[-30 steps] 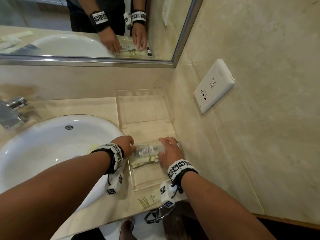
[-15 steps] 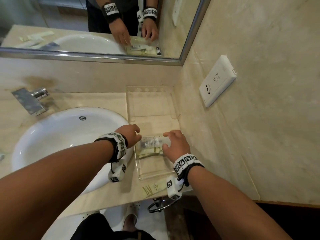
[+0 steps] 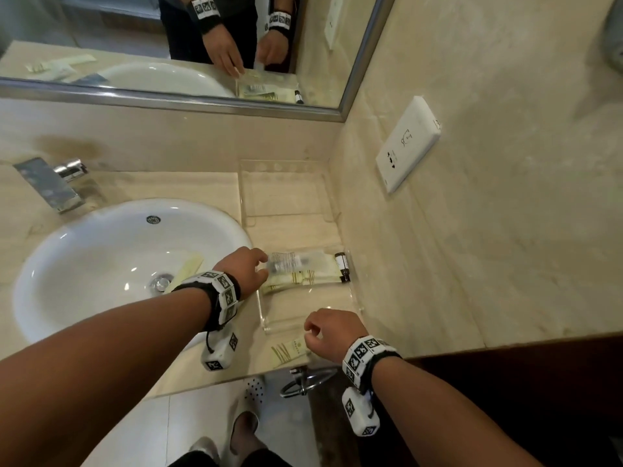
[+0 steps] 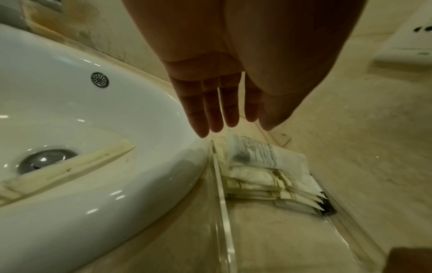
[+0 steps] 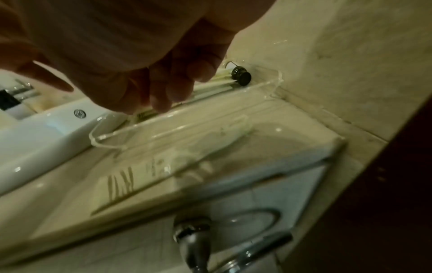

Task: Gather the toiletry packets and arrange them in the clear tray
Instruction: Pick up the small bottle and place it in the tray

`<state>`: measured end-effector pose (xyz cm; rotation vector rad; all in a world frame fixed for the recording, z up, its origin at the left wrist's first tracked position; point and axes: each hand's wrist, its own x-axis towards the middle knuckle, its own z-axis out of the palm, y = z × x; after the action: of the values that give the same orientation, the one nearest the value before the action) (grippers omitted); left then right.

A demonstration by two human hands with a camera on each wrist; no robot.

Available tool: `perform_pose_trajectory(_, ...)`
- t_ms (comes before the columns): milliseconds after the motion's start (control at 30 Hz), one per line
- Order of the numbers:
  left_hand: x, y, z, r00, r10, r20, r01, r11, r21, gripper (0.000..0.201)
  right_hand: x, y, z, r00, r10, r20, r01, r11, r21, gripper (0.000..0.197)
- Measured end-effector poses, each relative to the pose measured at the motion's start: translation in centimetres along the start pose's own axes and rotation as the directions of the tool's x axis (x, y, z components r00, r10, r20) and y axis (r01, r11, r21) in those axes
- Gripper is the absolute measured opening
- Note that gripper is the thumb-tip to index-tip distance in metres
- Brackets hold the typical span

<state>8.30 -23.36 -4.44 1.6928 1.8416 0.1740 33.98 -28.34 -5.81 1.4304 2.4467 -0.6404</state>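
A clear tray point(image 3: 269, 326) sits on the counter between the basin and the right wall. At its far end lies a stack of cream toiletry packets point(image 3: 298, 273) under a clear printed sachet, with a small dark bottle point(image 3: 342, 266) beside them. My left hand point(image 3: 261, 266) has straight fingers point(image 4: 211, 110) at the stack's point(image 4: 264, 166) left end. My right hand point(image 3: 312, 333) hovers with loosely curled fingers point(image 5: 163, 99), holding nothing, over a cream packet point(image 3: 290, 352) lying on the counter just in front of the tray point(image 5: 163, 129). Another cream packet point(image 3: 187, 269) lies in the basin.
The white basin point(image 3: 101, 264) and a chrome tap point(image 3: 57, 183) are on the left. A second clear stand point(image 3: 283, 193) sits at the back by the mirror. The right wall carries a white socket point(image 3: 408, 146). A chrome towel ring point(image 3: 306, 382) hangs below the counter edge.
My right hand has left the stack's right end and drawn back toward the front edge, over the packet on the counter. The left hand stays at the stack's left end.
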Motion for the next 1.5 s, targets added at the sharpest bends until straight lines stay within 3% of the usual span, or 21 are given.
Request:
perform_pose_trajectory(167,-2.7,-0.7,0.0,1.0,0.006,-0.008,-0.006,1.0,-0.019,0.039,-1.1,0.2,2.1,0.985,0.004,0.173,0.024,0.987,-0.162,0.048)
perform_pose_trajectory(367,-5.8,-2.1,0.2,1.0,-0.019,-0.014,0.019,1.0,-0.016,0.037,-0.9,0.0,4.1,0.994,0.083,0.071,-0.06,0.959,-0.276,0.052)
perform_pose_trajectory(600,-8.5,-3.1,0.9,0.998,-0.058,-0.002,0.058,0.998,0.007,0.036,-0.6,-0.7,4.2,0.983,0.181,0.025,-0.172,0.964,-0.203,0.036)
perform_pose_trajectory(733,-8.8,-2.1,1.3,0.999,-0.03,0.029,0.029,0.999,0.014,0.035,-1.4,-0.6,3.2,0.987,0.154,0.052,-0.147,0.982,-0.12,0.019)
perform_pose_trajectory(867,-8.4,-0.6,1.4,0.997,0.032,0.075,-0.034,0.999,0.031,0.036,-1.6,-0.5,1.4,0.99,0.083,-0.111,-0.082,0.997,0.016,0.004)
perform_pose_trajectory(1000,-8.0,0.3,1.8,0.984,0.085,0.153,-0.101,0.99,0.095,0.043,0.7,0.2,-1.6,0.959,0.16,-0.236,-0.158,0.987,0.025,0.007)
perform_pose_trajectory(1233,-6.4,0.4,3.3,0.942,0.091,0.323,-0.156,0.971,0.181,0.052,5.8,-0.1,-1.5,0.992,0.124,-0.004,-0.123,0.985,-0.118,0.018)
perform_pose_trajectory(1500,-5.6,0.5,4.1,0.897,0.098,0.432,-0.188,0.967,0.17,0.052,8.6,-0.1,-0.1,0.967,0.209,0.148,-0.182,0.968,-0.174,0.028)
